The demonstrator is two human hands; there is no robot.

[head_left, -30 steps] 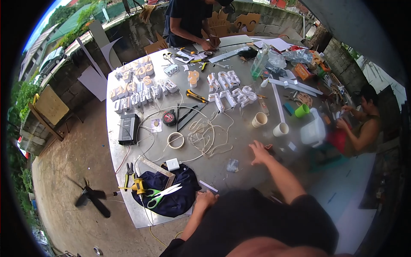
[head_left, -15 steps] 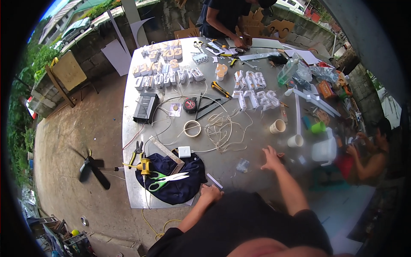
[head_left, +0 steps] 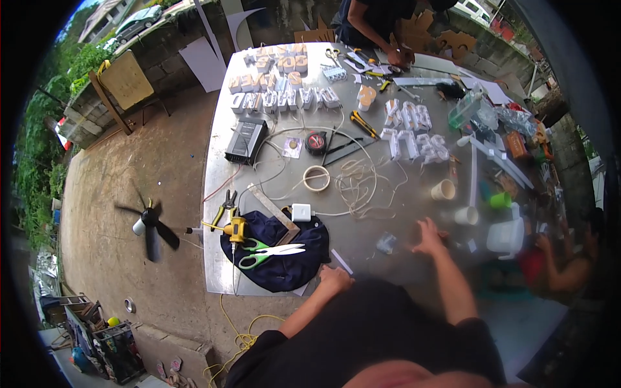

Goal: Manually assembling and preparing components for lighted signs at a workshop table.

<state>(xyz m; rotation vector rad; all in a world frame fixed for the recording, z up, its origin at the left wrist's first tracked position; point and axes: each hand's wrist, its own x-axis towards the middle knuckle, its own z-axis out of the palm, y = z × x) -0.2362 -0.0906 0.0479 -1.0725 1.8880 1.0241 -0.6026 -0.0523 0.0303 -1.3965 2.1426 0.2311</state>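
My left hand (head_left: 336,279) rests at the table's near edge with its fingers curled in; whatever it may hold is hidden. A narrow white strip (head_left: 341,261) lies just beyond it. To its left is a bundled dark blue cloth (head_left: 275,275) with green-handled scissors (head_left: 272,253), a yellow-and-black tool (head_left: 235,229) and a flat metal square (head_left: 275,213) on top. My right hand (head_left: 428,238) is open over the tabletop, fingers spread, holding nothing. A small clear plastic bag (head_left: 386,243) lies to its left, and cream cups (head_left: 443,189) stand beyond it.
White channel letters (head_left: 284,100) stand at the back. Loose wire (head_left: 362,187), a tape roll (head_left: 316,179), a tape measure (head_left: 315,143) and a black power supply (head_left: 246,141) cover the middle. A fan (head_left: 150,223) is at left. One co-worker (head_left: 378,26) is across, another (head_left: 563,255) right.
The whole view has shifted, so the table and its things sit further right and higher. Both my hands keep nearly the same pose and place on the table.
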